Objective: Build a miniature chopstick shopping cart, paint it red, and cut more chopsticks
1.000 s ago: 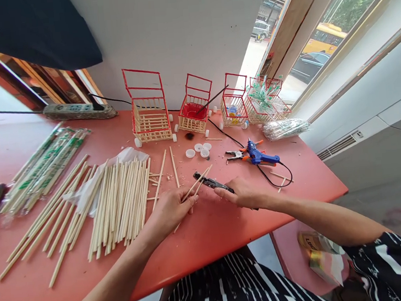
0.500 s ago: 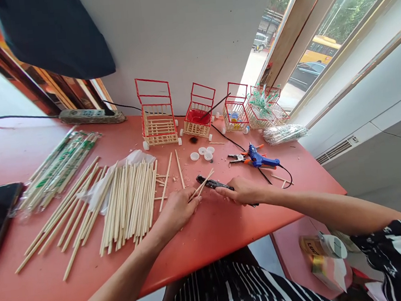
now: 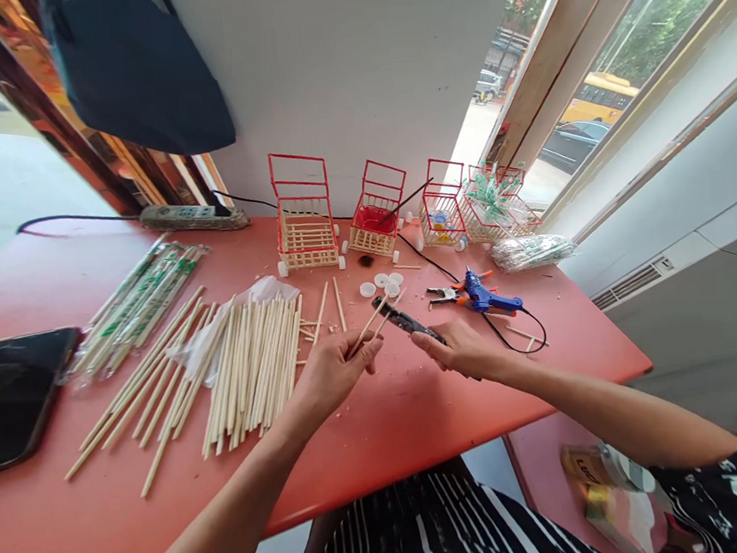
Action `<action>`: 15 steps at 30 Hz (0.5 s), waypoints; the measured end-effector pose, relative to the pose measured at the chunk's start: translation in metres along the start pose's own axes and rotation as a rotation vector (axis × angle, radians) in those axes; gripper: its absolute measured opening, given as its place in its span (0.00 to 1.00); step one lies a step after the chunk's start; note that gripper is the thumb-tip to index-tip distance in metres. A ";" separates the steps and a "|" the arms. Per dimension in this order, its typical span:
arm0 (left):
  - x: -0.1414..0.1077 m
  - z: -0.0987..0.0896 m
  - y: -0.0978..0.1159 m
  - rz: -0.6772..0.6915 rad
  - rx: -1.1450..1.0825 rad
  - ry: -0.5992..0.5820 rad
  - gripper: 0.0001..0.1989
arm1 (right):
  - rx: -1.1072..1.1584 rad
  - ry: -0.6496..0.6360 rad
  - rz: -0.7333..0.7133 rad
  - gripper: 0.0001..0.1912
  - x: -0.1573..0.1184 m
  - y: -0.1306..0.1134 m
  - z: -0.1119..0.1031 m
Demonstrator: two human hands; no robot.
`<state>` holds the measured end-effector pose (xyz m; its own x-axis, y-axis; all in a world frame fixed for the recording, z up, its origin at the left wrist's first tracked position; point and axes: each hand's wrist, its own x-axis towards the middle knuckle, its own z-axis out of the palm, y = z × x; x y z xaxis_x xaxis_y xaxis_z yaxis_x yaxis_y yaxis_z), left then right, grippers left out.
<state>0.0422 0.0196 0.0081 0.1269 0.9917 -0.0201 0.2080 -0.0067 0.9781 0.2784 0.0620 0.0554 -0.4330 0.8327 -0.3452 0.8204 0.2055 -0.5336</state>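
Note:
Two thin wooden sticks are pinched in my left hand, their far ends pointing up and to the right. My right hand is closed round a black hand tool, whose head lies against or just beside the sticks; whether it touches them is unclear. Left of my left hand lies a thick pile of wooden sticks on white plastic. Small white caps sit just beyond the tool's head. Short cut pieces and crumbs are scattered near both hands.
Small stick carts with red frames line the wall. A blue glue gun and pliers lie at right, wrapped sticks and a black tablet at left. A power strip lies behind.
The view has shifted left, so the scene appears further right. The tool's head and the sticks have risen slightly, and the sticks now spread apart more.

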 end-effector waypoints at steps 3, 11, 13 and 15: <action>0.003 -0.009 0.008 -0.085 -0.421 0.134 0.25 | 0.111 0.146 -0.096 0.36 -0.001 -0.002 0.003; 0.000 0.025 0.011 -0.221 -0.646 0.123 0.32 | 0.530 0.489 -0.196 0.38 0.001 -0.021 0.022; -0.005 0.041 0.014 -0.227 -0.581 -0.007 0.39 | 0.559 0.563 -0.211 0.39 0.007 -0.031 0.028; -0.008 0.052 0.018 -0.175 -0.567 -0.053 0.44 | 0.550 0.642 -0.207 0.40 0.014 -0.038 0.032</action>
<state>0.0956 0.0051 0.0153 0.1888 0.9640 -0.1872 -0.3186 0.2405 0.9169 0.2289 0.0495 0.0458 -0.1237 0.9690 0.2137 0.3800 0.2452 -0.8919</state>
